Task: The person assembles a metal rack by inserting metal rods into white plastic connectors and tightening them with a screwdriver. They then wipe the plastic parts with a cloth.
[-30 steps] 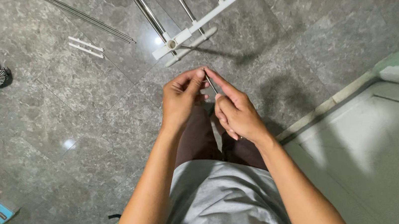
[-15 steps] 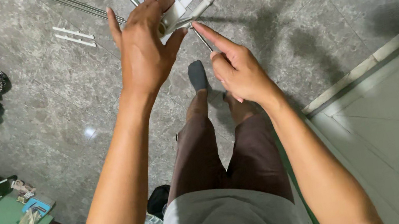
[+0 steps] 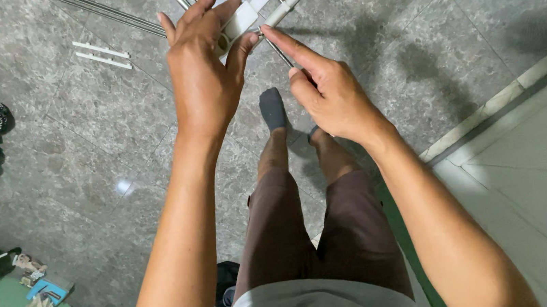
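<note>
Pinching a thin metal rod (image 3: 279, 51) with your right hand (image 3: 328, 92) — it looks light, stiff and slippery; your left hand (image 3: 206, 72) grips the white plastic bar (image 3: 250, 12).

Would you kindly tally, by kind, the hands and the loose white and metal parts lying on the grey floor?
Hands: 2, left hand and right hand, both at a thin metal pin
White frame bracket: 1
Short white strips: 2
Long metal rod: 1
Total: 7

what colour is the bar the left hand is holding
White; the bar under the left hand shows best in the head view.
</note>
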